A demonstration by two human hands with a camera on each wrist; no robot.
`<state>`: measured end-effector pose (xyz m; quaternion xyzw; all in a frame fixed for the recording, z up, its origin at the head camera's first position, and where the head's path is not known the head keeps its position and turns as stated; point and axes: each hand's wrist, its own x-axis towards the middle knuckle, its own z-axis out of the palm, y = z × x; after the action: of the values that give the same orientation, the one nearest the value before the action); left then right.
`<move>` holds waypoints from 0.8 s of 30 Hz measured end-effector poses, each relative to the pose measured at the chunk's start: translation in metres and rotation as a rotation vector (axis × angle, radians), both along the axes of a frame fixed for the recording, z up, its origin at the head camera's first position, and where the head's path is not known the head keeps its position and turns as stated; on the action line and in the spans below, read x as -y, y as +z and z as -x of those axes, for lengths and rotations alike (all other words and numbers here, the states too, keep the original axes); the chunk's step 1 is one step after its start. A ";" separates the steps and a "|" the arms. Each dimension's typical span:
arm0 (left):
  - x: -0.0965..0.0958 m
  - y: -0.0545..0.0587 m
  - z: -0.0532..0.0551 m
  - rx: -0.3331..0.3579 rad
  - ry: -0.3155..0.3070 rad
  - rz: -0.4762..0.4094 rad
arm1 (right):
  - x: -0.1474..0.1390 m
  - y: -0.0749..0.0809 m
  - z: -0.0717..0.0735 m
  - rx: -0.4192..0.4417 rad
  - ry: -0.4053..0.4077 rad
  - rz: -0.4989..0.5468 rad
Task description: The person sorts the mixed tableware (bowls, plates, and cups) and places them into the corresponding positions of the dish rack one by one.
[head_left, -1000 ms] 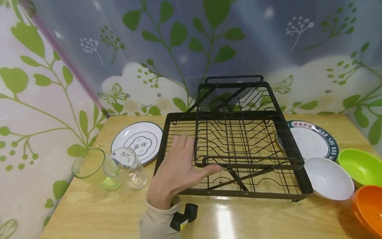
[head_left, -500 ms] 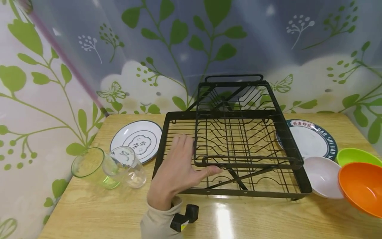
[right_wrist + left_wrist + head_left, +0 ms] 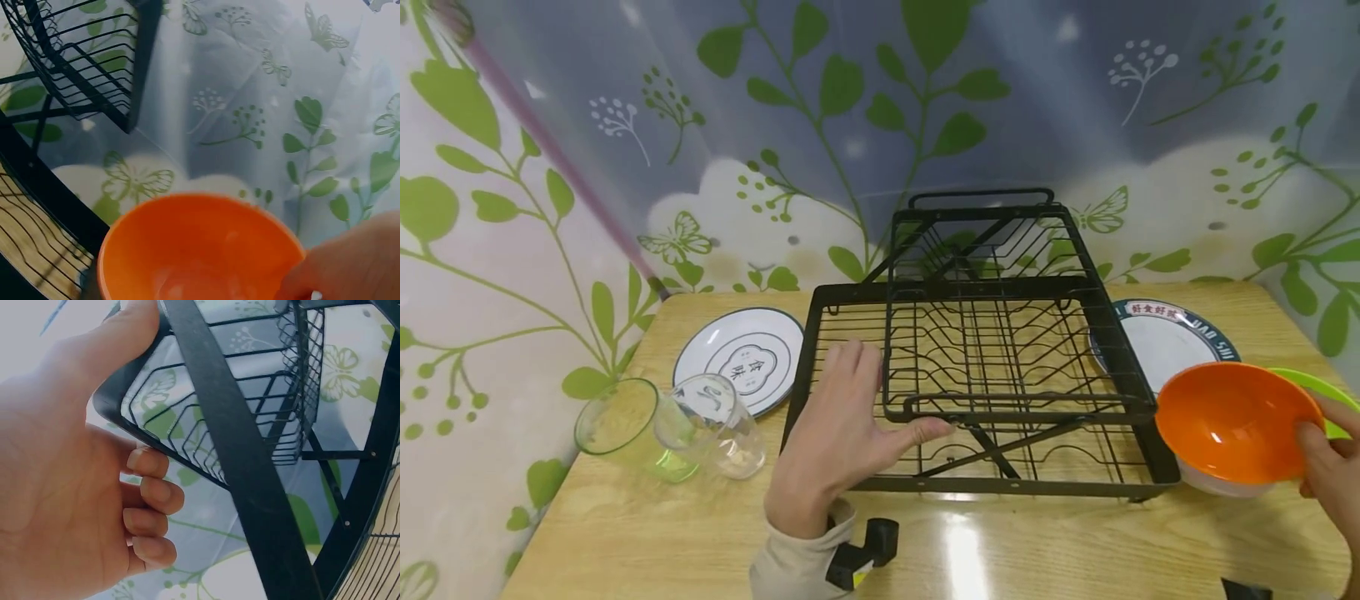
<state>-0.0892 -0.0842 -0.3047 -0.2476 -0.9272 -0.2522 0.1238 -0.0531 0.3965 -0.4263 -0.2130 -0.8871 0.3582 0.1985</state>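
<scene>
A black two-tier wire dish rack [image 3: 970, 483] stands on the wooden table. My left hand [image 3: 831, 446] grips the front left corner of its upper tier. In the left wrist view the thumb lies along the rim, and the fingers of the left hand [image 3: 69, 475] curl below it. At the right, my right hand [image 3: 1333, 471] pinches the rim of an orange bowl [image 3: 1228, 425], raised above the table beside the rack. The right wrist view shows the orange bowl [image 3: 194, 250] tilted, with only part of the right hand [image 3: 356, 265] visible.
A white bowl [image 3: 1221, 483] and a green bowl [image 3: 1303, 379] are partly hidden behind the orange one. A dark-rimmed plate [image 3: 1165, 346] lies right of the rack. To its left are a white plate [image 3: 707, 354], a green-tinted glass [image 3: 617, 417] and a clear glass [image 3: 741, 458].
The orange bowl has moved up and to the left from the table's right side, now over the white bowl. My right hand has come into view holding it. The left hand stays on the rack.
</scene>
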 end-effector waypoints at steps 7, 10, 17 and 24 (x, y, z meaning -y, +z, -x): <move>-0.003 -0.003 -0.001 0.034 0.029 0.001 | 0.077 0.060 0.006 0.018 -0.033 -0.088; -0.005 -0.004 -0.001 0.060 0.037 0.005 | 0.108 0.078 0.004 -0.129 -0.049 -0.233; -0.008 -0.005 -0.002 0.048 0.063 0.026 | 0.126 0.066 0.017 -0.505 0.033 -0.292; -0.007 -0.002 -0.002 -0.002 0.097 0.083 | 0.143 0.054 0.040 -0.586 0.056 -0.310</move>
<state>-0.0871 -0.0774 -0.3062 -0.2074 -0.9477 -0.2071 0.1266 -0.0927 0.2531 -0.3725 -0.0434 -0.8418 0.2701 0.4654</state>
